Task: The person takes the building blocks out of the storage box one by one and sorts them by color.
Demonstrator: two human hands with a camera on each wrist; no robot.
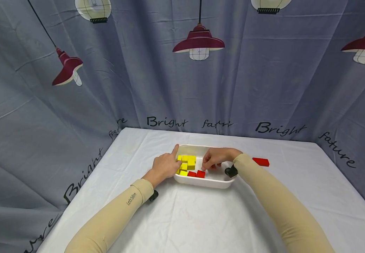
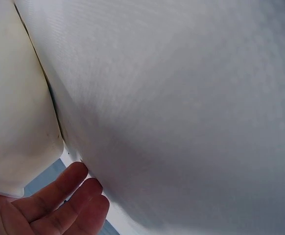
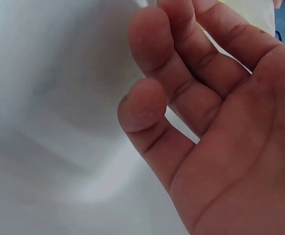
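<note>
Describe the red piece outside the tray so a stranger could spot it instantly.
On the white-covered table, find the white tray near its far edge. In the head view, look past the tray's right end, just to the right of the tan right sleeve, to the red piece. Unlike the red blocks inside the tray, it lies outside and looks longer.

A curtained-off booth, by the look of it: grey curtains [image 1: 154,88] printed with red lamps [image 1: 199,43] and script lettering [image 1: 166,122] ("Bright" repeats along it) line three sides of a white-draped table [image 1: 185,218]; the wider building cannot be told.
</note>
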